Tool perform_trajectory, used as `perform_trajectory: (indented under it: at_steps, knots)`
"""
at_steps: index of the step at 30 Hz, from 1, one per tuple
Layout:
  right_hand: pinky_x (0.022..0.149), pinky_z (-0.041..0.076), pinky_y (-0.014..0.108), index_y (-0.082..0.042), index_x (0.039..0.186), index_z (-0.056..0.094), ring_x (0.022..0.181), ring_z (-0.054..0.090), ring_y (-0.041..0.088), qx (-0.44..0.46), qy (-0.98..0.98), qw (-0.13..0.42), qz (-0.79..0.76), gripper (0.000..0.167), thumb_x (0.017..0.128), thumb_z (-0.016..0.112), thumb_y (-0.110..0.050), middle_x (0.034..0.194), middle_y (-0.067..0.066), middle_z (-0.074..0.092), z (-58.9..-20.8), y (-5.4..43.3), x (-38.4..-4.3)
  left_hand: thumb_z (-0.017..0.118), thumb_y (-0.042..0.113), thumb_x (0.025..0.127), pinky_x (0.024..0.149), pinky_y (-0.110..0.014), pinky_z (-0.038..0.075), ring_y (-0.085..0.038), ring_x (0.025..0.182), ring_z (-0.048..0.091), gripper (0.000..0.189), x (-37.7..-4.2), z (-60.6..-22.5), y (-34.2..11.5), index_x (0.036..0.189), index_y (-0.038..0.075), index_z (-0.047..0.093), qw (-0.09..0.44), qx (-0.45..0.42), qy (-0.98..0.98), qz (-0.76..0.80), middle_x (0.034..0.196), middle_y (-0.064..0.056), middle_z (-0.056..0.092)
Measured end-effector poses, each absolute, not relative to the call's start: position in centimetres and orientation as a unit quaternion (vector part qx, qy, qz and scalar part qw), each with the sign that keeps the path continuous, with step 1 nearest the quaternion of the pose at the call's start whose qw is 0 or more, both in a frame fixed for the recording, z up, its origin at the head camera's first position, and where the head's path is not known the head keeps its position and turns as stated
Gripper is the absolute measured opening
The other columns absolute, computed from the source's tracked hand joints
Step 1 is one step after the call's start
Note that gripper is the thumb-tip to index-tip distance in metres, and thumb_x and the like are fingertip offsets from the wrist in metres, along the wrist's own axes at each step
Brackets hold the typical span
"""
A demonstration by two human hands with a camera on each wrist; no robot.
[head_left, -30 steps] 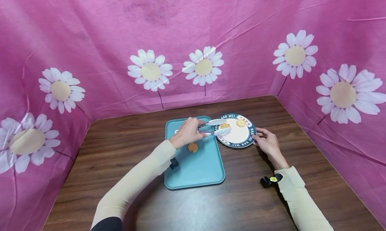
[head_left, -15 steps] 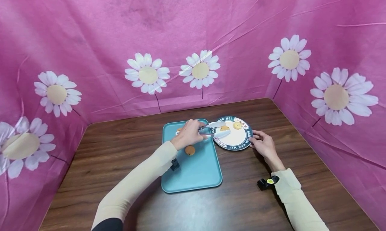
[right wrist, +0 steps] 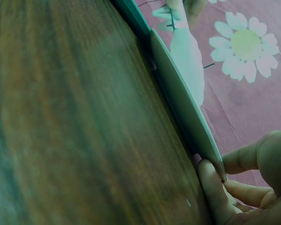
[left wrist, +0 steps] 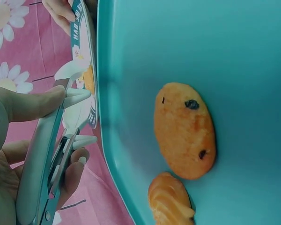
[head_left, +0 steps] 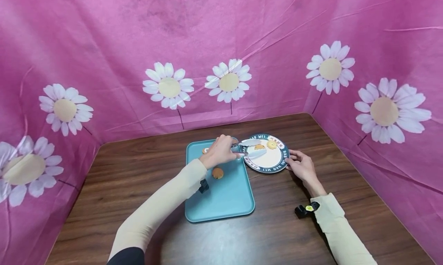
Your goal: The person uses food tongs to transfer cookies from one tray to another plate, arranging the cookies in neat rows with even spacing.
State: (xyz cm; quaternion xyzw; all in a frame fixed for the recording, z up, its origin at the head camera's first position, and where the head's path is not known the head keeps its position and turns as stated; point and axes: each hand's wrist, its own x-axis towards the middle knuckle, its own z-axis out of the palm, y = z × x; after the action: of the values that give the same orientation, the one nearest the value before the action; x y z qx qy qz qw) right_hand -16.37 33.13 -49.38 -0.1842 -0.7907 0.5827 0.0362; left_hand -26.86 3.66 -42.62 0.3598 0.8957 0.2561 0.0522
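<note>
My left hand [head_left: 220, 151] grips a pair of tongs [left wrist: 37, 168], its thumb on one arm and fingers on the other. Their white tips stand apart over the left part of a round plate [head_left: 271, 163], with a golden cookie [head_left: 259, 147] showing between them. Another cookie, ring-shaped [head_left: 272, 144], lies farther back on the plate. At the plate's right edge my right hand [head_left: 304, 167] pinches the rim, thumb above and fingers below. Under my left hand, the blue tray [head_left: 221, 203] bears an oval cookie with dark bits [left wrist: 185, 131] and a swirled cookie [left wrist: 168, 199].
The tray and plate sit side by side on a brown wooden table [head_left: 277, 226]. A pink cloth [head_left: 207, 34] printed with daisies stands behind and at both sides. At the tray's far left, a small cookie [head_left: 205, 150] is partly hidden by my left hand.
My left hand has shifted slightly to the right with the tongs over the plate. The right hand keeps its hold on the rim. The head view has tilted a little.
</note>
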Motion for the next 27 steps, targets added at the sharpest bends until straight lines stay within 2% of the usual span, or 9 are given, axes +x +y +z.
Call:
perform_trajectory:
  at_steps: [11,18,23,27]
  knots:
    - [0.073,0.059,0.015,0.007,0.149,0.05,0.076,0.062,-0.012,-0.18,-0.794,0.041,0.58,0.05,0.101,0.06,-0.005,0.12,0.018,0.065,-49.63,33.04,-16.52,0.083,0.021,0.089,0.044,-0.021,0.022,-0.007,0.044,0.023,0.049,-26.93,-42.45,3.78,0.129,-0.005,0.07,0.069,0.356,0.891,0.274,0.054,0.006,0.029]
    - [0.071,0.059,0.016,0.005,0.148,0.051,0.075,0.063,-0.01,-0.196,-0.791,0.042,0.578,0.051,0.099,0.062,-0.006,0.116,0.012,0.066,-49.83,32.93,-16.51,0.083,0.019,0.089,0.044,-0.021,0.022,-0.007,0.044,0.022,0.05,-27.1,-42.45,3.88,0.13,-0.005,0.07,0.077,0.354,0.889,0.281,0.053,0.006,0.028]
    - [0.072,0.059,0.015,0.005,0.149,0.05,0.075,0.063,-0.011,-0.19,-0.794,0.039,0.576,0.051,0.101,0.062,-0.007,0.125,0.022,0.064,-49.68,32.93,-16.52,0.083,0.02,0.089,0.044,-0.021,0.023,-0.007,0.045,0.023,0.05,-27.17,-42.46,3.95,0.131,-0.004,0.07,0.083,0.35,0.89,0.279,0.054,0.006,0.031]
    - [0.072,0.059,0.015,0.005,0.149,0.05,0.075,0.062,-0.011,-0.189,-0.794,0.04,0.577,0.051,0.101,0.062,-0.007,0.125,0.023,0.064,-49.61,33.02,-16.54,0.083,0.021,0.089,0.045,-0.022,0.023,-0.008,0.045,0.023,0.051,-27.23,-42.46,4.06,0.132,-0.003,0.069,0.083,0.35,0.892,0.275,0.054,0.005,0.032]
